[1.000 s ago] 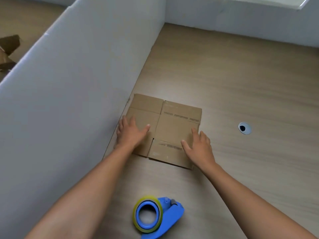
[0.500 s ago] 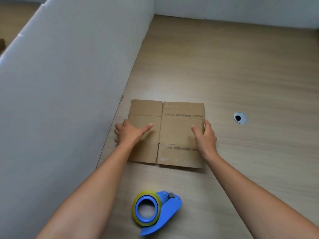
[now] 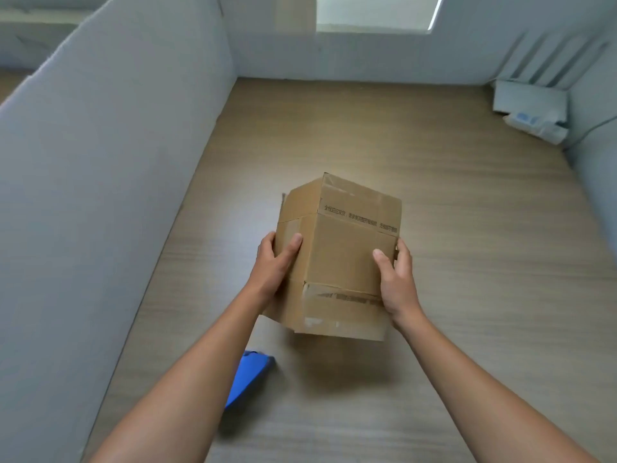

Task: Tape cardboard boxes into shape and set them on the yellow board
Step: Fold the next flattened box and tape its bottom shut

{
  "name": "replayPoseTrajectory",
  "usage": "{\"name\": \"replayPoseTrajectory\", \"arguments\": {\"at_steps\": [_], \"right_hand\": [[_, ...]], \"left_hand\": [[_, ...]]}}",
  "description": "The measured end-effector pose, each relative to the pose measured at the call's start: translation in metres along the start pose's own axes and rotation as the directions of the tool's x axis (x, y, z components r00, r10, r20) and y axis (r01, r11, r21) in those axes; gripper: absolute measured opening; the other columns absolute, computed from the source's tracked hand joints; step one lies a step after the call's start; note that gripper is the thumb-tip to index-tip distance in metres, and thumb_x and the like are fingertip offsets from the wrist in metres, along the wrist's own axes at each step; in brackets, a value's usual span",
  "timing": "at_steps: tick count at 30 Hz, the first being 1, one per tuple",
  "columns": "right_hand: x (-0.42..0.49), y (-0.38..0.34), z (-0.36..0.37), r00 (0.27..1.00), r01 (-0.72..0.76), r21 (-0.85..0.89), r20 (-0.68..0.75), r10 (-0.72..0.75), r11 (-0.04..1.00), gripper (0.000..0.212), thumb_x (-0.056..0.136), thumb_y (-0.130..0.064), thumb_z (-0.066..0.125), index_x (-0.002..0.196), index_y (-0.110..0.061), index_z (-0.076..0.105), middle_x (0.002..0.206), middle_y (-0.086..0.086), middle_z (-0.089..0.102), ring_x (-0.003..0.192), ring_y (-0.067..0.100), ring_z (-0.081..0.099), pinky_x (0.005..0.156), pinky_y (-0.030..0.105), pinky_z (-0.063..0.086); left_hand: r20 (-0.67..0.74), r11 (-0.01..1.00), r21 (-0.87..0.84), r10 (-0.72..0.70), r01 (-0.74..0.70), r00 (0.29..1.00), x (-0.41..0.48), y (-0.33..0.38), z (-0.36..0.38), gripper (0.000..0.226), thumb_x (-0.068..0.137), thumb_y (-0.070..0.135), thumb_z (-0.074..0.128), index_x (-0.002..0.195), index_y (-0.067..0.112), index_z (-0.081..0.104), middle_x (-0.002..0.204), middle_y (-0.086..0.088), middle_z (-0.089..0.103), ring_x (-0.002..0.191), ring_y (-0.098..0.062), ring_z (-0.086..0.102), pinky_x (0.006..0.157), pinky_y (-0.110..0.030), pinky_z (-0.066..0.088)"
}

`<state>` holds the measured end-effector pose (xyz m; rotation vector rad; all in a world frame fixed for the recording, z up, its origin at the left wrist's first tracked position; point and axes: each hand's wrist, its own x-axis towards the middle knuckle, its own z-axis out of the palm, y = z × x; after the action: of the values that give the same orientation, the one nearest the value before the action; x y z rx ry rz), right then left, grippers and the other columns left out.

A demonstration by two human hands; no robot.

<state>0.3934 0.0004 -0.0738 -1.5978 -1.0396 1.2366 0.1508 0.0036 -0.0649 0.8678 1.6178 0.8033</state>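
Observation:
A brown cardboard box [image 3: 344, 259] with printed text is held up off the wooden table [image 3: 467, 228], opened out into a tube shape with its flaps loose. My left hand [image 3: 275, 265] grips its left side, thumb on the front face. My right hand [image 3: 395, 279] grips its right edge, thumb on the front. The blue tape dispenser [image 3: 248, 379] lies on the table below the box, mostly hidden behind my left forearm. No yellow board is in view.
A grey partition wall [image 3: 110, 162] runs along the table's left side and another along the back. A white device with upright antennas [image 3: 531, 101] and a cable sits in the far right corner.
The flat cardboard was lifted off the table and opened into a box shape. Both hands shifted from pressing on it to gripping its sides. The view tilted up.

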Motion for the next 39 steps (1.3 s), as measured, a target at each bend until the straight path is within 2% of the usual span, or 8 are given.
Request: {"name": "replayPoseTrajectory", "arguments": {"at_steps": [8, 15, 19, 22, 25, 29, 34, 39], "right_hand": [[-0.056, -0.018, -0.090, 0.977, 0.195, 0.039, 0.085, -0.198, 0.980, 0.074, 0.082, -0.057, 0.059, 0.149, -0.039, 0.037, 0.141, -0.018, 0.039, 0.139, -0.003, 0.033, 0.118, 0.026, 0.028], [-0.098, 0.009, -0.132, 0.965, 0.151, 0.206, 0.181, -0.189, 0.967, 0.049, 0.088, -0.044, 0.067, 0.132, -0.028, 0.053, 0.137, 0.013, 0.055, 0.129, 0.030, 0.055, 0.111, 0.057, 0.042], [-0.108, 0.006, -0.141, 0.956, 0.153, 0.249, 0.208, -0.207, 0.956, 0.039, 0.093, -0.036, 0.063, 0.129, -0.021, 0.058, 0.127, -0.001, 0.065, 0.121, 0.017, 0.060, 0.099, 0.034, 0.052], [-0.115, 0.010, -0.143, 0.942, 0.200, 0.169, 0.236, -0.236, 0.965, 0.043, 0.087, -0.061, 0.067, 0.125, -0.041, 0.063, 0.143, 0.004, 0.050, 0.135, 0.019, 0.048, 0.113, 0.044, 0.043], [-0.124, 0.007, -0.142, 0.925, 0.263, 0.113, 0.252, -0.284, 0.958, 0.041, 0.080, -0.074, 0.064, 0.114, -0.051, 0.064, 0.144, 0.000, 0.045, 0.135, 0.005, 0.045, 0.106, 0.020, 0.042], [-0.126, 0.007, -0.137, 0.928, 0.240, 0.182, 0.245, -0.281, 0.953, 0.068, 0.077, -0.075, 0.067, 0.131, -0.033, 0.059, 0.142, 0.003, 0.047, 0.128, 0.006, 0.053, 0.097, 0.018, 0.047], [-0.131, 0.007, -0.128, 0.911, 0.251, 0.108, 0.310, -0.273, 0.962, 0.029, 0.081, -0.070, 0.066, 0.106, -0.057, 0.068, 0.138, -0.010, 0.046, 0.129, 0.002, 0.048, 0.098, 0.017, 0.047], [-0.135, 0.016, -0.118, 0.923, 0.253, 0.093, 0.276, -0.269, 0.963, 0.034, 0.085, -0.059, 0.066, 0.107, -0.033, 0.073, 0.137, -0.012, 0.045, 0.132, 0.011, 0.047, 0.101, 0.027, 0.051]], "left_hand": [[0.165, 0.969, -0.092, 0.241, -0.229, 0.956, -0.078, 0.018, 0.065, 0.063, 0.087, 0.059, 0.050, 0.149, 0.057, 0.035, 0.159, 0.025, 0.032, 0.147, -0.003, 0.028, 0.118, -0.045, 0.024], [0.116, 0.950, -0.036, 0.314, -0.312, 0.942, -0.126, -0.005, 0.096, 0.083, 0.077, 0.080, 0.062, 0.150, 0.049, 0.037, 0.159, 0.015, 0.038, 0.147, -0.011, 0.037, 0.119, -0.055, 0.035], [0.067, 0.955, 0.039, 0.292, -0.294, 0.954, -0.142, -0.015, 0.101, 0.090, 0.066, 0.091, 0.063, 0.142, 0.047, 0.045, 0.155, 0.008, 0.044, 0.144, -0.017, 0.042, 0.116, -0.055, 0.040], [0.003, 0.952, 0.011, 0.307, -0.307, 0.952, -0.152, -0.021, 0.108, 0.072, 0.068, 0.090, 0.061, 0.128, 0.051, 0.054, 0.150, 0.003, 0.049, 0.138, -0.019, 0.048, 0.114, -0.052, 0.043], [-0.074, 0.942, -0.035, 0.330, -0.333, 0.941, -0.162, -0.022, 0.109, 0.048, 0.072, 0.085, 0.061, 0.115, 0.061, 0.059, 0.147, 0.004, 0.051, 0.136, -0.016, 0.051, 0.113, -0.044, 0.045], [-0.093, 0.939, -0.060, 0.332, -0.338, 0.939, -0.176, -0.026, 0.106, 0.043, 0.080, 0.074, 0.058, 0.115, 0.050, 0.065, 0.137, 0.005, 0.053, 0.130, -0.013, 0.052, 0.107, -0.032, 0.047], [-0.177, 0.946, -0.137, 0.269, -0.294, 0.947, -0.191, -0.038, 0.101, 0.043, 0.090, 0.058, 0.056, 0.122, 0.031, 0.064, 0.132, -0.001, 0.055, 0.119, -0.009, 0.058, 0.087, -0.015, 0.051], [-0.216, 0.941, -0.219, 0.212, -0.259, 0.953, -0.200, -0.044, 0.096, 0.041, 0.094, 0.048, 0.059, 0.123, 0.020, 0.065, 0.128, -0.008, 0.063, 0.110, -0.010, 0.065, 0.082, -0.017, 0.053]]}}
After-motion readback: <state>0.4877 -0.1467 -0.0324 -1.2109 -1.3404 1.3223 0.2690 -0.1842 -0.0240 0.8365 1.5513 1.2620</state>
